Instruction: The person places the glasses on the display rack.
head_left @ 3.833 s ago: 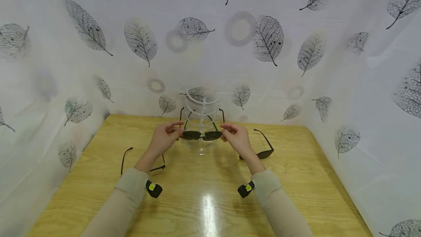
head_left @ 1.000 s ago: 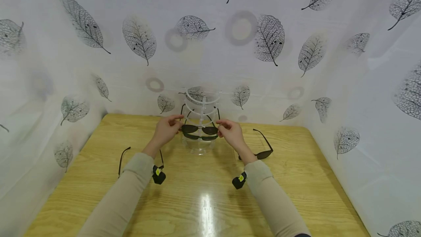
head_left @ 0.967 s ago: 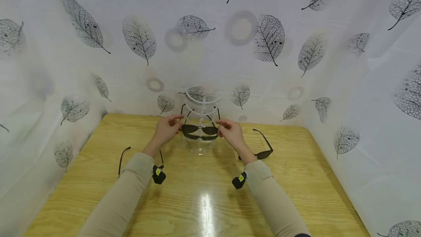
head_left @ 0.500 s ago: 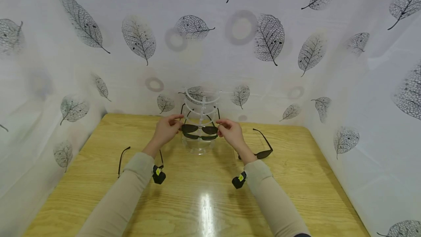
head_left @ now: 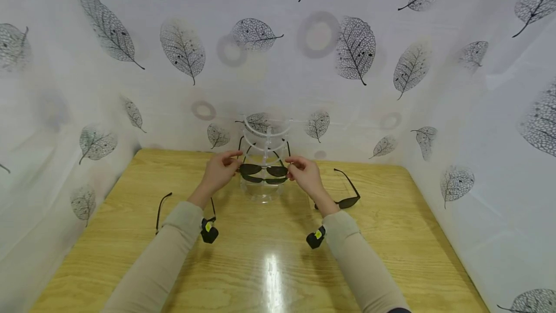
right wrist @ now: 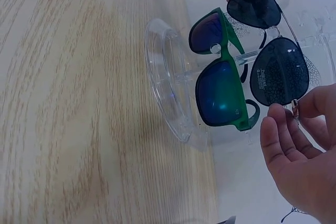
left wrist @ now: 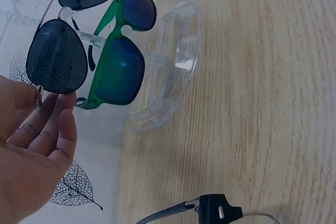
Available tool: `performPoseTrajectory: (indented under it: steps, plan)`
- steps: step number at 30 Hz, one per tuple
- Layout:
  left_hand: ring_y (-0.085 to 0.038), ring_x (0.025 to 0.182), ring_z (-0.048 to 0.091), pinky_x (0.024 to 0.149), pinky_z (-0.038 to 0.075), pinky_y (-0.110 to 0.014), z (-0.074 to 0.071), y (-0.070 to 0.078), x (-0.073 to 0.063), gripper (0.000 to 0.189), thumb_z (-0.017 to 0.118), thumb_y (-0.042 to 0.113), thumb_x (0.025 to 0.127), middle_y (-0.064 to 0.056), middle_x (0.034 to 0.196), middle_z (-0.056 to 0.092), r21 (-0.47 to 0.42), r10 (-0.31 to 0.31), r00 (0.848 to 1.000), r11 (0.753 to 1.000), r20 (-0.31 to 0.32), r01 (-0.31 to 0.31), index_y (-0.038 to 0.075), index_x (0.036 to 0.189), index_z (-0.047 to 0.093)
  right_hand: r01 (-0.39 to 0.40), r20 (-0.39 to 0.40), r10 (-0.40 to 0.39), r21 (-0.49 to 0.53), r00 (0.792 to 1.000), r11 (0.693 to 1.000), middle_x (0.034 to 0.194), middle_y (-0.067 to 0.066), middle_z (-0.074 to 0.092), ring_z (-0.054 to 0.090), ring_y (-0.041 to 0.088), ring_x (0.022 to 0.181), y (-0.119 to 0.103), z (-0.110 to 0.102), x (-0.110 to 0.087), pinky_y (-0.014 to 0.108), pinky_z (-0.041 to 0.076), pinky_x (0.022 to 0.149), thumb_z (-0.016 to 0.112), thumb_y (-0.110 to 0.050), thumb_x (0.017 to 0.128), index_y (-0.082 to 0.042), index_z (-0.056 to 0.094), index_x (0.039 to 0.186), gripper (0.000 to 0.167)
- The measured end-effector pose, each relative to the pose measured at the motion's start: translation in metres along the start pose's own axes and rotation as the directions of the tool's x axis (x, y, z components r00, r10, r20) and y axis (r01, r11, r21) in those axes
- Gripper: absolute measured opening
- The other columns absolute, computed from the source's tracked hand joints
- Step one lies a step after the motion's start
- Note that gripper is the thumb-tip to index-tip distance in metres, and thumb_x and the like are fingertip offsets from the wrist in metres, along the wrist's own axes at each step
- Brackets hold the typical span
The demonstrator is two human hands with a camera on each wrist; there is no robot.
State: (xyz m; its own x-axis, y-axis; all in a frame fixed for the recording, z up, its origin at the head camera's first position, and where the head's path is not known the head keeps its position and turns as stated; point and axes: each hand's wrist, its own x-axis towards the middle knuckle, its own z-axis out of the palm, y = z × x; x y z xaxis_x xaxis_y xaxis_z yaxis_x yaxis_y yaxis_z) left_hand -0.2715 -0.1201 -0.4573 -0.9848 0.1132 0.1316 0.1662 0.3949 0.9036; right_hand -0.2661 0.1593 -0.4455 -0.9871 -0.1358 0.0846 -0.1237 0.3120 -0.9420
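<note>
Aviator sunglasses (head_left: 251, 170) with dark lenses are held at the front of a clear display stand (head_left: 261, 199). My left hand (head_left: 219, 170) pinches them by the hinge on the left side. On the opposite side my right hand (head_left: 305, 174) pinches the other hinge, thumb against fingers. Just below sits a pair of green-framed sunglasses (left wrist: 120, 70) on the stand, with bluish mirrored lenses. In the right wrist view the aviator's lens (right wrist: 279, 72) bears small white print. Its bridge lies at the stand's clear upright.
On the wooden table (head_left: 243, 264), eyeglasses (left wrist: 212, 209) lie at the left, partly hidden by my left sleeve. Black sunglasses (head_left: 349, 202) lie at the right, near my right wrist. A white leaf-print curtain (head_left: 278, 76) stands behind the stand and along both sides.
Since the earliest frame, both hands have shifted slightly up and back with the aviator sunglasses, so the green pair below now shows. Over the last second the hands have stayed still.
</note>
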Motion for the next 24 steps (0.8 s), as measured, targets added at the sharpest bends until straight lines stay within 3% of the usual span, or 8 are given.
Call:
performPoseTrajectory:
  steps: [3,6,9,13,18,24]
  plan:
    - [-0.042,0.1,0.074,0.074,0.06,-0.027,0.0,0.0,-0.001,0.038,0.06,0.01,0.106,-0.026,0.12,0.075,-0.012,-0.004,1.0,1.0,0.003,0.004,0.001,0.143,0.063,0.007,-0.025,-0.007,0.001,1.0,1.0,0.103,0.04,0.067,0.07,0.011,0.068,0.012,0.002,0.005,0.018,0.055,0.064,0.057,-0.001,0.104,0.01,0.067,0.132,0.032]
    - [-0.044,0.1,0.074,0.072,0.058,-0.024,0.0,0.0,-0.001,0.037,0.059,0.007,0.106,-0.026,0.118,0.076,-0.018,0.004,1.0,1.0,0.004,-0.004,0.0,0.142,0.064,0.019,-0.052,-0.02,-0.007,0.998,1.0,0.099,0.034,0.07,0.074,0.031,0.076,0.015,0.003,0.004,0.019,0.056,0.065,0.059,-0.002,0.103,0.008,0.069,0.13,0.03]
    - [-0.044,0.099,0.074,0.07,0.056,-0.022,0.0,0.0,-0.002,0.037,0.058,0.004,0.105,-0.026,0.117,0.076,-0.014,0.013,1.0,1.0,0.008,-0.013,-0.001,0.142,0.064,0.027,-0.061,-0.028,-0.018,0.998,0.999,0.094,0.028,0.072,0.072,0.045,0.085,0.015,0.004,0.003,0.028,0.061,0.068,0.061,-0.002,0.102,0.006,0.072,0.126,0.028]
    - [-0.046,0.1,0.073,0.068,0.055,-0.02,-0.001,-0.001,-0.002,0.037,0.058,0.005,0.106,-0.026,0.117,0.076,-0.007,0.01,1.0,1.0,0.013,-0.01,0.0,0.143,0.063,0.033,-0.061,-0.035,-0.033,0.998,0.999,0.09,0.024,0.072,0.071,0.048,0.085,0.014,0.004,0.002,0.037,0.063,0.072,0.06,-0.003,0.102,0.005,0.072,0.125,0.028]
    - [-0.045,0.101,0.072,0.068,0.055,-0.021,-0.002,0.0,0.0,0.037,0.06,0.011,0.107,-0.025,0.118,0.076,-0.013,-0.011,1.0,1.0,-0.003,0.011,0.002,0.143,0.064,0.04,-0.069,-0.042,-0.035,0.997,0.999,0.089,0.023,0.073,0.071,0.048,0.087,0.011,0.002,0.003,0.024,0.058,0.067,0.06,-0.006,0.102,0.003,0.073,0.126,0.029]
    - [-0.041,0.101,0.074,0.069,0.055,-0.02,-0.002,0.0,0.002,0.038,0.06,0.012,0.107,-0.025,0.121,0.076,-0.017,-0.035,0.999,0.999,-0.009,0.035,0.004,0.143,0.065,0.037,-0.063,-0.039,-0.035,0.997,0.999,0.09,0.024,0.073,0.07,0.052,0.09,0.01,0.003,0.005,0.021,0.057,0.066,0.059,-0.005,0.103,0.004,0.072,0.127,0.029]
